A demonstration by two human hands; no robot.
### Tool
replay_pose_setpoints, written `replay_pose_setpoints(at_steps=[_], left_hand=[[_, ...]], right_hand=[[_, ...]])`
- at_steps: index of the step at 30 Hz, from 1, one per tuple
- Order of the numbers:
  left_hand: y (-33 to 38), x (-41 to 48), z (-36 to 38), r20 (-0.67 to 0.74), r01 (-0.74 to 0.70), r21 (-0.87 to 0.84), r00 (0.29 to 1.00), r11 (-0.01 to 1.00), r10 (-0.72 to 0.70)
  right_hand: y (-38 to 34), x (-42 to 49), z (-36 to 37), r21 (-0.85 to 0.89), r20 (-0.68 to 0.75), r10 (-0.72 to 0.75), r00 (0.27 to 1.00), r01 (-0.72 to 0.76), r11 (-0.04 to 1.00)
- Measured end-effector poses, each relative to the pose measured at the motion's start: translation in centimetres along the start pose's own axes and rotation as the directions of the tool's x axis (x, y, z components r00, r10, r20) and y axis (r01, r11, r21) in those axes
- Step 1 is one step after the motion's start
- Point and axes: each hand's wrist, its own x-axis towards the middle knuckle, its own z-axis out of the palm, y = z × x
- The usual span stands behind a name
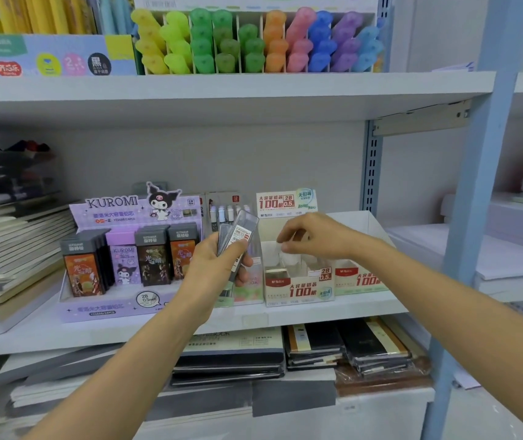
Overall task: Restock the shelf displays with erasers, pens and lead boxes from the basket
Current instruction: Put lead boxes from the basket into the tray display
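Lead boxes (236, 238), a fanned stack of slim clear cases, sit clenched in the left hand (214, 269) above the middle shelf (253, 320), near its front edge. The right hand (312, 235) pinches something small and pale over the white display carton (298, 281) (whether it truly grips a case, I cannot tell). Risk, as I judge it: the loose fan could slide apart and spill if the left grip slackens.
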Motion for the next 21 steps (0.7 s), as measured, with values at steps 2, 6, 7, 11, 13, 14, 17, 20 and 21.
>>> replay_pose_setpoints(at_steps=[2,6,7,11,13,14,17,20,21], left_hand=[[-0.1,0.1,0.0,-0.005,-0.002,0.001,1.000,1.000,0.002],[-0.2,0.3,0.1,-0.018,-0.002,0.013,1.000,1.000,0.003],[-0.2,0.3,0.2,-0.019,-0.001,0.015,1.000,1.000,0.001],[0.0,0.2,0.3,-0.022,-0.003,0.022,1.000,1.000,0.003],[0.0,0.1,0.3,-0.019,-0.005,0.023,1.000,1.000,0.005],[0.0,0.1,0.3,-0.016,-0.006,0.021,1.000,1.000,0.006],[0.0,0.0,0.4,-0.009,-0.008,0.015,1.000,1.000,0.008],[-0.1,0.0,0.6,0.006,-0.022,0.033,1.000,0.999,0.022],[-0.1,0.0,0.6,0.007,-0.029,0.045,1.000,0.999,0.029]], right_hand=[[-0.4,-0.4,0.1,0.095,0.072,-0.066,0.995,0.059,0.994],[-1.3,-0.6,0.1,0.101,0.295,-0.077,0.952,0.049,0.994],[-1.3,-0.4,0.2,0.092,0.312,-0.069,0.948,0.043,0.995],[-1.3,-0.3,0.1,0.195,0.286,-0.031,0.958,-0.027,0.980],[-1.4,-0.5,0.3,0.240,0.270,-0.022,0.963,-0.045,0.970],[-1.5,-0.7,0.5,0.235,0.261,-0.023,0.965,-0.041,0.971],[-1.5,-1.2,0.9,0.173,0.238,-0.038,0.971,-0.003,0.985],[-1.7,-1.4,0.9,0.170,0.214,-0.063,0.975,0.026,0.985],[-1.7,-1.3,0.8,0.195,0.192,-0.061,0.980,0.023,0.981]])
